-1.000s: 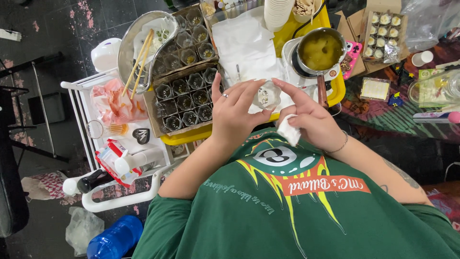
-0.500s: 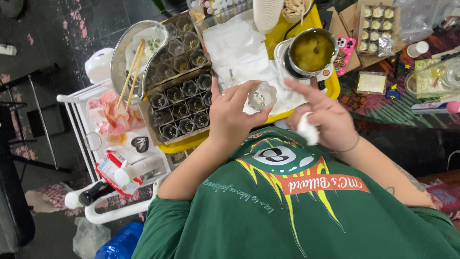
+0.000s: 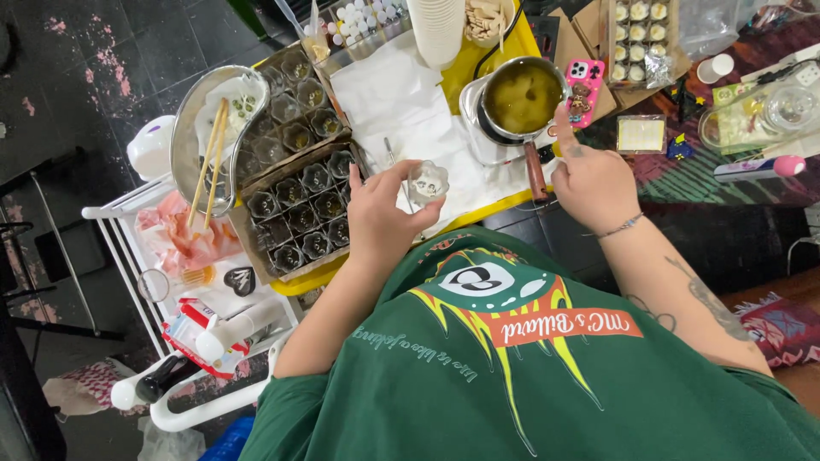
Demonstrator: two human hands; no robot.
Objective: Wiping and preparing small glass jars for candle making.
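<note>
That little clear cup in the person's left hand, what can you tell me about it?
The small clear cup looks like thin see-through plastic with a wavy, flower-like rim. The left hand pinches it between thumb and fingers, holding it roughly upright above the white paper on the yellow tray. Something pale sits inside; what it is cannot be told. It resembles the cups filling the cardboard box to the left.

I wear a green short-sleeved shirt with a yellow, orange and white print; my right wrist carries a thin bracelet (image 3: 622, 226), and a tattoo (image 3: 705, 299) marks that forearm.
</note>
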